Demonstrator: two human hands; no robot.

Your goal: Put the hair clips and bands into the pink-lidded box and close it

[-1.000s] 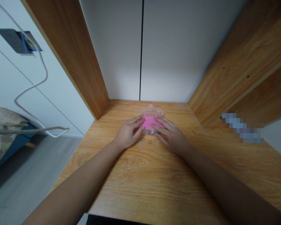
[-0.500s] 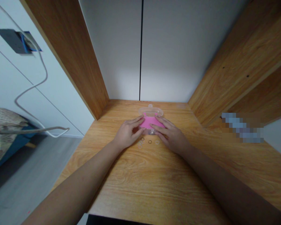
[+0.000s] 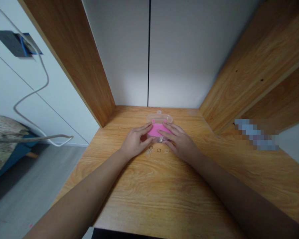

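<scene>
A small clear plastic box with a bright pink panel [image 3: 154, 130] on top lies on the wooden tabletop. Its see-through lid [image 3: 159, 117] is folded back, away from me. My left hand [image 3: 134, 142] grips the box's left side, fingers at the upper corner and thumb at the front. On the right side, my right hand [image 3: 183, 142] holds the box, with some fingers resting over the pink panel and the thumb at the front edge. Several small rings or elastic bands, dark and pale, lie just in front, among them a dark band [image 3: 159, 150]. The box's contents are mostly hidden.
Wooden side panels [image 3: 72, 63] and a white back wall [image 3: 132, 73] enclose the tabletop [image 3: 149, 189]. A pixelated, blurred-out object [image 3: 256, 134] lies at the right. A white cable [image 3: 46, 73] hangs at the left.
The view has shifted very slightly. The fingers of my right hand have moved a little over the pink panel; both hands stay on the box.
</scene>
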